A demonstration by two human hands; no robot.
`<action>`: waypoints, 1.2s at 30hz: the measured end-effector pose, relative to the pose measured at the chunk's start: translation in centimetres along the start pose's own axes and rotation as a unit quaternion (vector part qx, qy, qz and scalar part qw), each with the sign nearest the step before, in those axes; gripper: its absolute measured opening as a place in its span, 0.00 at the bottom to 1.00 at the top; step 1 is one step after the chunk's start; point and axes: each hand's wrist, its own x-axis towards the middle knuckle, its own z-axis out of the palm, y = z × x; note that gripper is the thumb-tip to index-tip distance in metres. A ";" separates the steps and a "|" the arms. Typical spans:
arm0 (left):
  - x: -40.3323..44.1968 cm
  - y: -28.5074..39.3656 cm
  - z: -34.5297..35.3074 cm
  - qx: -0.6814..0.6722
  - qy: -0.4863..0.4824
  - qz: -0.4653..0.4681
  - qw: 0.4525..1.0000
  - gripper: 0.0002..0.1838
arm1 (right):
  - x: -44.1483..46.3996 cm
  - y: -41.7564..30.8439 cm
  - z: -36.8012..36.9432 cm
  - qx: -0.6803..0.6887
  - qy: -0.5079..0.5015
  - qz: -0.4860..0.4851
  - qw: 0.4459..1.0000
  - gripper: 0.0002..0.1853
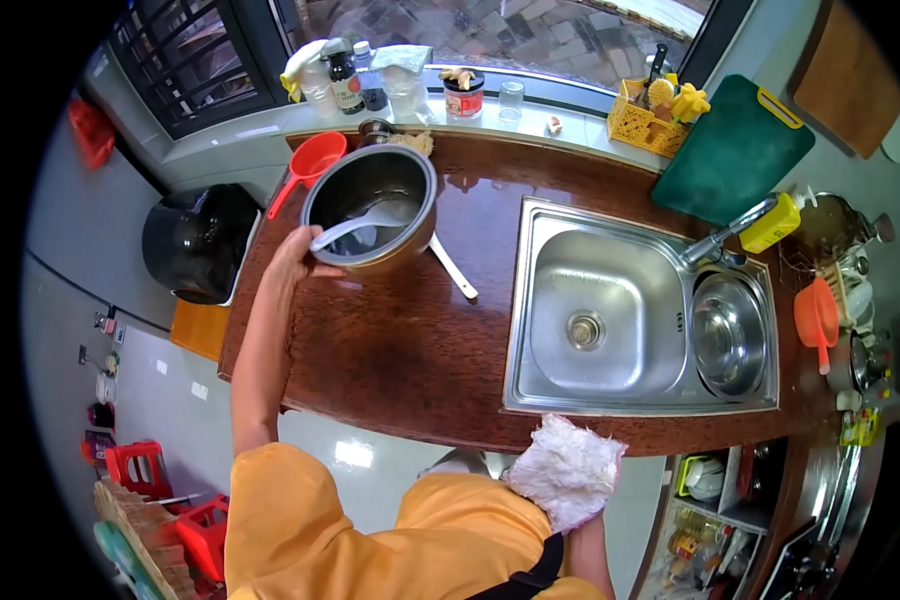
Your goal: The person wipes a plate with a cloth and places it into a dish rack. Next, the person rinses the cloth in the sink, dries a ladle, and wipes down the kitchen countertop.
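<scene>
My left hand (pixel 298 256) grips the near-left rim of a deep, dark-lined cooking pot (pixel 410 225). The pot is tipped a little toward me on the left of the counter. Inside it lies a pale spoon (pixel 345 228), its handle end reaching the rim by my fingers. A white utensil handle (pixel 454 268) sticks out on the counter from beside the pot; its other end is hidden. Near my body, at the counter's front edge, my right hand (pixel 584 524) holds a crumpled white cloth (pixel 567 470) that covers its fingers.
A steel sink (pixel 605 310) with a metal bowl (pixel 735 330) is set into the brown counter (pixel 390 350). A red dipper (pixel 318 155) lies behind the pot. Bottles and jars line the windowsill. A green cutting board (pixel 735 150) leans at the back right, by the faucet (pixel 730 232).
</scene>
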 end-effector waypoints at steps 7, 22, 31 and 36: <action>3.2 1.9 9.1 -0.007 -0.010 0.005 1.000 0.11 | -0.2 -0.3 0.4 0.017 -0.009 -0.014 1.000 0.43; 13.2 -3.7 21.2 -0.103 0.064 -0.002 0.993 0.21 | -3.1 -1.8 -7.5 -0.181 0.068 -0.222 0.956 0.36; 7.1 -1.0 15.1 0.076 0.054 0.097 0.991 0.36 | -1.7 -1.7 -4.2 -0.088 0.059 -0.176 0.979 0.39; 8.6 0.7 1.0 0.419 0.403 0.374 0.723 0.19 | -1.0 -3.1 -3.6 -0.060 0.070 -0.189 0.978 0.42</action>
